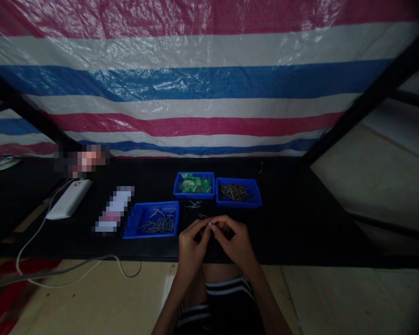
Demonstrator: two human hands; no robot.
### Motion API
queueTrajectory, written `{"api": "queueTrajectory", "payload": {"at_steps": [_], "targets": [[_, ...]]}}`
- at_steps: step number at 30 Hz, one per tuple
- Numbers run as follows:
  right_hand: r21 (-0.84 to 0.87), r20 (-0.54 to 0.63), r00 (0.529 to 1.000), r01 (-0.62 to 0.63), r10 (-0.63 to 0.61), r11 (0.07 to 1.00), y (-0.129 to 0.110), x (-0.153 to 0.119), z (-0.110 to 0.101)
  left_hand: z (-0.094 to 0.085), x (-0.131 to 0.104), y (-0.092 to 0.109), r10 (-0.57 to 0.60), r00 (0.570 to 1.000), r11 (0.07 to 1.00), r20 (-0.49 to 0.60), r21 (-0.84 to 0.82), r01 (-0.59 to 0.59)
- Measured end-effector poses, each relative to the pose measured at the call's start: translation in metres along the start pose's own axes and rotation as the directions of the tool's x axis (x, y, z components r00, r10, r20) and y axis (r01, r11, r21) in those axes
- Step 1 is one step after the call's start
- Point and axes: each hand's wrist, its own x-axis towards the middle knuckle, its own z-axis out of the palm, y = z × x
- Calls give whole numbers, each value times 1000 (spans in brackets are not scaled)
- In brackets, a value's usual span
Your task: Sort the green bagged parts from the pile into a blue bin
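My left hand point(192, 239) and my right hand point(234, 238) meet above the front part of the black table, thumbs and forefingers pinched together. Between their fingertips shows a tiny pale round piece point(210, 224), too small to name. Just beyond the fingers lie a few thin metal pins point(194, 204). To the left of my hands a blue bin point(134, 220) holds many slim silvery pins point(160, 224). Farther back stand a blue bin point(194, 196) of small green plastic packets point(192, 183) and, beside it, a blue bin point(239, 204) of darker, brassy pins point(234, 191).
A white power strip point(70, 199) with a trailing cable point(31, 235) lies at the left, beside a blurred-out phone-like object point(114, 209). Striped plastic sheeting point(195, 83) hangs behind the black table point(300, 223), between dark frame posts point(349, 102).
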Motion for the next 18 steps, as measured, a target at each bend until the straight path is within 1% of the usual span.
{"api": "queueTrajectory", "payload": {"at_steps": [9, 15, 18], "targets": [[9, -4, 1000, 5, -5, 1000, 1, 0, 0, 0, 1, 4, 8, 1000, 1000, -8, -16, -8], [7, 38, 999, 10, -10, 1000, -1, -3, -1, -1, -1, 0, -12, 1000, 999, 22, -43, 13], [-2, 34, 999, 14, -13, 1000, -1, -3, 0, -2, -1, -1, -9, 999, 999, 32, -45, 11]]}}
